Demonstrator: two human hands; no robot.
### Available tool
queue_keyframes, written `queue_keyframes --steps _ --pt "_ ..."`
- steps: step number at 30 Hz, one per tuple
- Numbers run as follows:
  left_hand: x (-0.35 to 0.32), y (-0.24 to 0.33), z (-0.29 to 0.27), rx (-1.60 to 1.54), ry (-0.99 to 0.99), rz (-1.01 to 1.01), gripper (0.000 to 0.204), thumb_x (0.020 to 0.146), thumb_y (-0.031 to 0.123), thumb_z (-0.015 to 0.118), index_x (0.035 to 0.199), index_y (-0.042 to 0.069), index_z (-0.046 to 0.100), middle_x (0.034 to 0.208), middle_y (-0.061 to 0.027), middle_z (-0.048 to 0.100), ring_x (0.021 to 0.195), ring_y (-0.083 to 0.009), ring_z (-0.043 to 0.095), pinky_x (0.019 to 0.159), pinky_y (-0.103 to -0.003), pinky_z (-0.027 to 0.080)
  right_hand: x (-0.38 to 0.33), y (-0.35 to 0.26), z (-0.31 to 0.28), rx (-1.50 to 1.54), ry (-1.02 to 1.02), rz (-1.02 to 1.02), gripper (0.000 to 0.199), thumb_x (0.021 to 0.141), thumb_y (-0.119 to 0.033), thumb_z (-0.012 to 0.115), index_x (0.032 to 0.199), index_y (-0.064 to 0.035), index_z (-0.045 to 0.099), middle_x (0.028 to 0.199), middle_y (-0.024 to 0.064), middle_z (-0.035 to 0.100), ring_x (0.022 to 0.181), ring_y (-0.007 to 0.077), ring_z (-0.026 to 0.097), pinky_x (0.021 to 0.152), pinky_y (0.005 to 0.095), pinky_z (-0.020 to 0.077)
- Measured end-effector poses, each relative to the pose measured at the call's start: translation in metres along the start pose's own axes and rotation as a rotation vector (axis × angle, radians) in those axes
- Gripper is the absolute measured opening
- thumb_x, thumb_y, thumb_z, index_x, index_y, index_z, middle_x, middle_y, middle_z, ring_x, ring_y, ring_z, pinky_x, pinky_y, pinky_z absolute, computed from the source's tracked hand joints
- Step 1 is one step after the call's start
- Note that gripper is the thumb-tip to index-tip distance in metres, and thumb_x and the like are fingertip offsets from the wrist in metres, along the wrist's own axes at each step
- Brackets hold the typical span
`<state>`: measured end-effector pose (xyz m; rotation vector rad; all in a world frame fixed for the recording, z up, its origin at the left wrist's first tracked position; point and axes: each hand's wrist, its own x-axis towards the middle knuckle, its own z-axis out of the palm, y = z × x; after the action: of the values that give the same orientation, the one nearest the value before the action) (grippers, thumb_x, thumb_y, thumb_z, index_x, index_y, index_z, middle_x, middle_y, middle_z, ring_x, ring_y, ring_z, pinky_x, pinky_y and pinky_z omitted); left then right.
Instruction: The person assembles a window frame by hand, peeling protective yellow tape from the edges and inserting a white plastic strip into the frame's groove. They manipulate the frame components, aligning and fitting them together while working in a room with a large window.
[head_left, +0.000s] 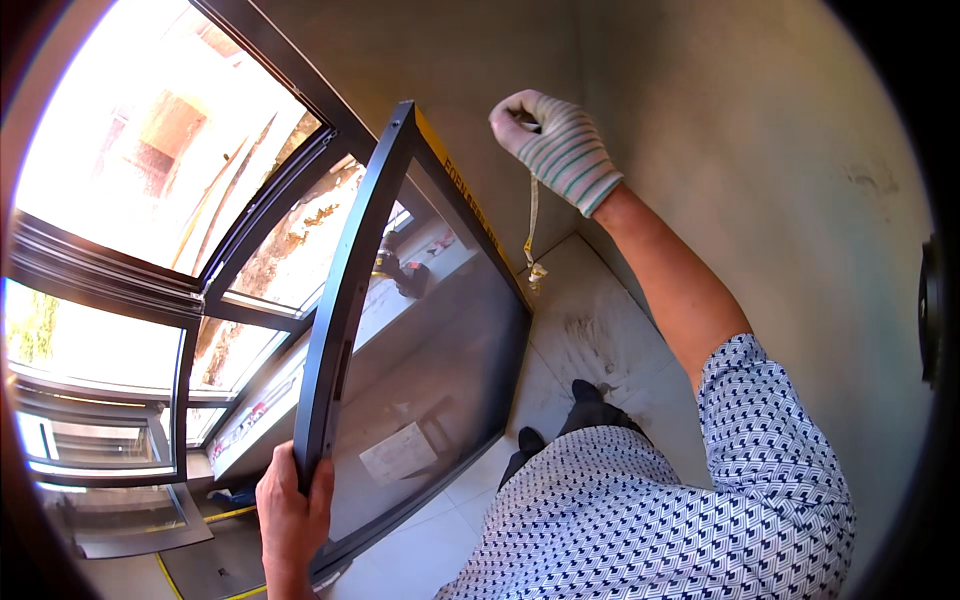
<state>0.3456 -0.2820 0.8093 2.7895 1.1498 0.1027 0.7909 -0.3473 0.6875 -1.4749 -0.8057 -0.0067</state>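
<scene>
My bare left hand [290, 515] is wrapped round the lower left corner of a dark grey framed window screen [345, 290], which stands tilted in front of me. A yellow printed tape [455, 178] runs along the frame's upper right edge. My right hand [562, 145], in a white glove with green stripes, is raised beyond the far end of the frame with its fingers pinched together. From it hangs a thin strip of peeled tape [533, 215], crumpled at its lower end. The part of the strip within the fingers is hidden.
Dark-framed windows [205, 290] fill the left side. Through the mesh, a cordless drill [405, 275] shows on the sill, with a white sheet [398, 455] lower down. A plain wall [770, 200] stands at right, above a smudged tiled floor [585, 330].
</scene>
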Motion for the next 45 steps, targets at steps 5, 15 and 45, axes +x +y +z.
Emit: queue_keyframes --steps 5,15,45 --pt "-0.033 -0.026 0.007 -0.051 0.044 -0.011 0.020 0.089 0.013 0.069 0.099 0.002 0.056 0.076 -0.0181 0.060 0.069 -0.0419 0.060 0.064 -0.043 0.048 0.017 -0.001 0.043 0.200 -0.223 0.035 0.027 0.093 -0.031 0.068 0.106 -0.0073 0.073 0.090 0.0024 0.071 0.083 0.0118 0.065 0.081 0.0289 0.0540" --pt "-0.074 -0.045 0.008 -0.033 0.068 0.002 0.019 0.086 0.014 0.070 0.094 0.004 0.055 0.074 -0.0166 0.059 0.068 -0.0411 0.060 0.063 -0.043 0.048 0.010 -0.026 0.054 0.560 -0.603 0.273 0.045 0.097 -0.040 0.068 0.122 -0.0026 0.068 0.063 -0.0032 0.053 0.052 0.0049 0.046 0.046 0.0228 0.0415" --pt "-0.086 -0.042 0.001 -0.095 0.068 -0.007 0.019 0.089 0.015 0.068 0.093 0.003 0.054 0.070 -0.0138 0.053 0.062 -0.0345 0.052 0.059 -0.040 0.043 0.002 -0.022 0.058 0.988 -0.734 0.301 0.026 0.100 -0.035 0.065 0.109 -0.0106 0.067 0.057 -0.0079 0.035 0.046 0.0046 0.032 0.042 0.0234 0.0255"
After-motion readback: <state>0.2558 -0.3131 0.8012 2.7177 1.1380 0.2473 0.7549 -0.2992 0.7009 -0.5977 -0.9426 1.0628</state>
